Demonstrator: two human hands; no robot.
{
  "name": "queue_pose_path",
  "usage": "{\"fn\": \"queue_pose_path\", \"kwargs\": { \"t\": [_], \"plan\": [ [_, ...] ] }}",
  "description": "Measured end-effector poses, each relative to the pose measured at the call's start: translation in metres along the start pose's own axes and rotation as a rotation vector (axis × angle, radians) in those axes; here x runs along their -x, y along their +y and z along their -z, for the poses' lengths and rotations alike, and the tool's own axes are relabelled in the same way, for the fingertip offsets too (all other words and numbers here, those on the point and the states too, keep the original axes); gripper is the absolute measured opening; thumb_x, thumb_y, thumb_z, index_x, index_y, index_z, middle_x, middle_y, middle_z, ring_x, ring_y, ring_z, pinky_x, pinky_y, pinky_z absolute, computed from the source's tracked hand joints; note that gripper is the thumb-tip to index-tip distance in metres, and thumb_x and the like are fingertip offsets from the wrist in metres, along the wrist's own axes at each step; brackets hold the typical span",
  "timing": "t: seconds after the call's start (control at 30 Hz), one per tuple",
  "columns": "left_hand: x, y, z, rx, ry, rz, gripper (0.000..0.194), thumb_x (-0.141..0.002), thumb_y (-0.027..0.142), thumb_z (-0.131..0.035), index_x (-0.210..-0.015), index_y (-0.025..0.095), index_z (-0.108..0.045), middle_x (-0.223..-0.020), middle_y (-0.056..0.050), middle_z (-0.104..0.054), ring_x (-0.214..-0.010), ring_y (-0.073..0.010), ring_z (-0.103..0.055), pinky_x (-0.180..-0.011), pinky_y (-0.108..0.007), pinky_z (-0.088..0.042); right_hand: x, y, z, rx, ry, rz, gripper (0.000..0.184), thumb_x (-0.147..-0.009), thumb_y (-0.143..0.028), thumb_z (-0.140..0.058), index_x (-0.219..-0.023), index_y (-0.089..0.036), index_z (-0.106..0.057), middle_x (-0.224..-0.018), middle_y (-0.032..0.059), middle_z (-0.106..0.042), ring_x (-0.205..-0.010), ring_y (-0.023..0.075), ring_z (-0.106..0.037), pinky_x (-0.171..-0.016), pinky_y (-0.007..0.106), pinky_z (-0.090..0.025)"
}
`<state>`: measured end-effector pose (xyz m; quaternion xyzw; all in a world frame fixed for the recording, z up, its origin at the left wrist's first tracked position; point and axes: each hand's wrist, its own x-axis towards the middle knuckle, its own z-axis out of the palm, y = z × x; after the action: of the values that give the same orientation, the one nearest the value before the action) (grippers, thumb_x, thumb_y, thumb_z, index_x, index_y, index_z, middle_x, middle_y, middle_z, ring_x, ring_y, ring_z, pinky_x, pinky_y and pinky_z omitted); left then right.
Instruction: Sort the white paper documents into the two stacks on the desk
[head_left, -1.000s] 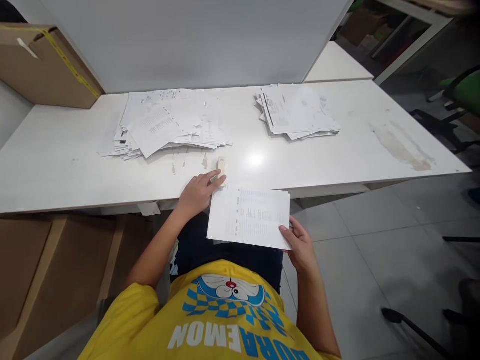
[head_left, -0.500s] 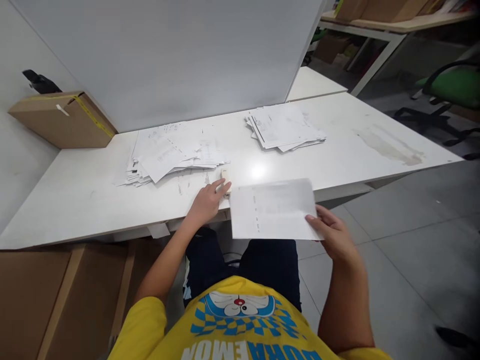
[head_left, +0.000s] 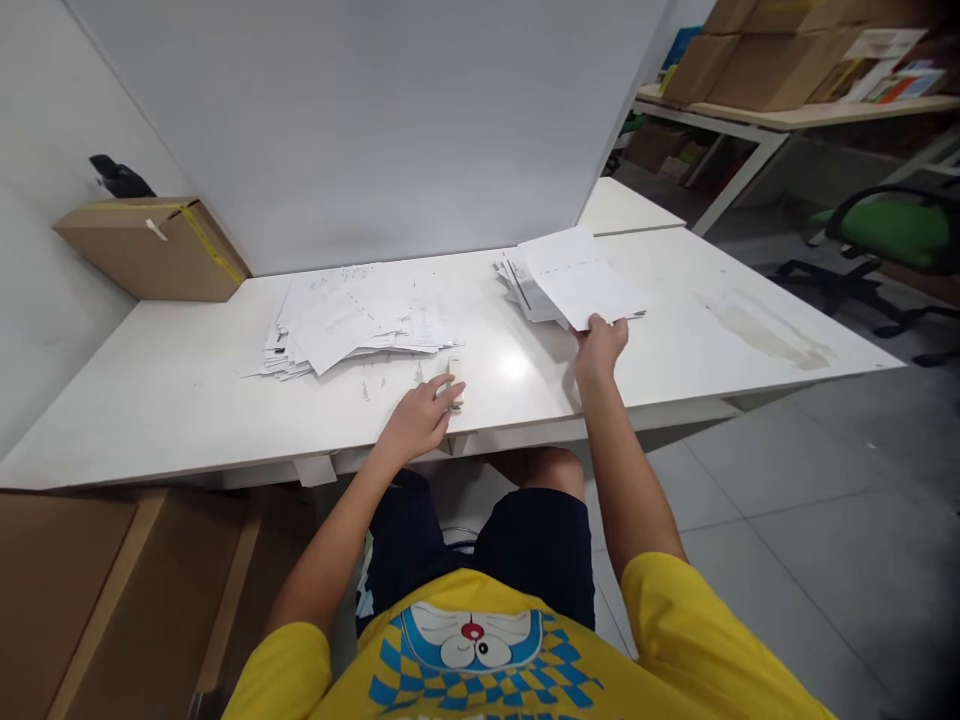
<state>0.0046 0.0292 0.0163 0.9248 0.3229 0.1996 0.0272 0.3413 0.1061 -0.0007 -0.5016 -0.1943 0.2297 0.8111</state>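
My left hand (head_left: 420, 418) rests at the table's front edge, its fingers closed around a small cream stapler (head_left: 455, 374) that stands on the tabletop. My right hand (head_left: 600, 348) reaches over the right side of the table and grips the near edge of a white sheet of paper (head_left: 574, 275). That sheet lies tilted over the right paper stack (head_left: 521, 290), covering much of it. To the left, beyond my left hand, a wider, untidy paper pile (head_left: 337, 320) spreads out with its edges fanned.
A cardboard box (head_left: 165, 250) with yellow tape leans at the back left of the white table (head_left: 187, 410). A grey partition (head_left: 375, 130) rises along the far edge. Large cartons (head_left: 67, 580) stand low at the left. A green chair (head_left: 885, 230) is off to the right.
My right hand has carried the sheet from the front edge, beside the stapler, forward onto the right paper stack. My left hand has stayed at the stapler.
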Motion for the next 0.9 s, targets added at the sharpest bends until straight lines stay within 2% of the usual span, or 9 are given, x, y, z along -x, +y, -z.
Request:
{"fn": "queue_pose_path", "kwargs": {
  "t": [0.13,0.27,0.33,0.43,0.57,0.6,0.7,0.8,0.9],
  "plan": [
    [0.004,0.001,-0.002,0.034,0.013,0.002,0.048,-0.093,0.017,-0.045,-0.141,0.021,-0.046,-0.142,-0.016,-0.051,-0.117,-0.0297,-0.060,-0.090,-0.043,-0.053,-0.014,0.014,-0.029,0.209,-0.022,-0.103,0.049,-0.080,-0.031,-0.060,-0.124,-0.014,-0.048,-0.111,0.0112,-0.060,-0.084,0.0175,-0.062,-0.075,0.038,-0.056],
    [0.006,0.004,-0.007,0.074,0.046,-0.005,0.058,-0.095,0.017,-0.041,-0.152,0.023,-0.031,-0.147,-0.016,-0.048,-0.125,-0.0297,-0.057,-0.095,-0.043,-0.053,-0.007,0.018,-0.016,0.649,-0.081,-0.062,0.078,-0.083,-0.038,-0.058,-0.148,-0.004,-0.030,-0.096,0.0116,-0.062,-0.080,0.0255,-0.063,-0.082,0.045,-0.053],
    [0.005,-0.002,-0.004,0.102,0.094,0.066,0.062,-0.097,0.019,-0.038,-0.156,0.023,-0.022,-0.152,-0.013,-0.045,-0.132,-0.0280,-0.052,-0.103,-0.043,-0.050,-0.001,0.017,-0.006,0.819,-0.105,0.035,0.081,-0.084,-0.036,-0.053,-0.151,0.000,-0.024,-0.092,0.0112,-0.062,-0.088,0.0285,-0.062,-0.091,0.045,-0.049],
    [0.005,-0.032,0.013,0.038,0.146,0.295,0.063,-0.096,0.021,-0.038,-0.157,0.023,-0.023,-0.157,-0.010,-0.041,-0.142,-0.0276,-0.042,-0.117,-0.046,-0.038,0.008,0.011,-0.003,0.959,-0.174,0.160,0.075,-0.085,-0.032,-0.047,-0.151,-0.002,-0.028,-0.091,0.0112,-0.062,-0.093,0.0292,-0.059,-0.094,0.045,-0.045],
    [0.023,-0.095,0.044,-0.222,0.185,0.583,0.068,-0.090,0.024,-0.047,-0.154,0.010,-0.030,-0.163,-0.015,-0.026,-0.152,-0.0371,-0.018,-0.124,-0.057,-0.018,0.016,0.007,-0.011,0.977,-0.246,0.212,0.066,-0.083,-0.030,-0.045,-0.145,-0.006,-0.041,-0.089,0.0113,-0.062,-0.091,0.0296,-0.057,-0.092,0.047,-0.044],
    [0.030,-0.108,0.049,-0.249,0.188,0.620,0.067,-0.089,0.021,-0.046,-0.154,0.008,-0.032,-0.163,-0.016,-0.027,-0.153,-0.0371,-0.018,-0.123,-0.058,-0.017,0.017,0.007,-0.012,0.975,-0.256,0.211,0.064,-0.082,-0.029,-0.045,-0.142,-0.007,-0.043,-0.088,0.0111,-0.062,-0.092,0.0299,-0.057,-0.093,0.048,-0.043],
    [0.048,-0.128,0.053,-0.248,0.193,0.654,0.055,-0.090,0.014,-0.039,-0.143,0.010,-0.050,-0.151,-0.014,-0.048,-0.145,-0.0313,-0.038,-0.120,-0.052,-0.029,0.017,0.008,-0.011,0.975,-0.280,0.195,0.058,-0.081,-0.029,-0.043,-0.136,-0.009,-0.050,-0.087,0.0097,-0.062,-0.093,0.0296,-0.056,-0.093,0.047,-0.042],
    [0.053,-0.124,0.048,-0.274,0.296,0.651,0.048,-0.091,0.011,-0.036,-0.130,0.014,-0.062,-0.136,-0.011,-0.064,-0.135,-0.0273,-0.053,-0.113,-0.047,-0.039,0.017,0.009,-0.009,0.981,-0.312,0.179,0.053,-0.081,-0.030,-0.043,-0.130,-0.013,-0.056,-0.088,0.0087,-0.063,-0.091,0.0283,-0.056,-0.090,0.045,-0.042],
    [0.050,-0.119,0.045,-0.272,0.373,0.602,0.048,-0.091,0.010,-0.035,-0.130,0.017,-0.063,-0.134,-0.009,-0.066,-0.133,-0.0254,-0.055,-0.111,-0.046,-0.043,0.019,0.008,-0.007,0.993,-0.345,0.167,0.049,-0.081,-0.031,-0.043,-0.125,-0.014,-0.059,-0.090,0.0088,-0.064,-0.090,0.0275,-0.056,-0.087,0.043,-0.042]
  ]
}}
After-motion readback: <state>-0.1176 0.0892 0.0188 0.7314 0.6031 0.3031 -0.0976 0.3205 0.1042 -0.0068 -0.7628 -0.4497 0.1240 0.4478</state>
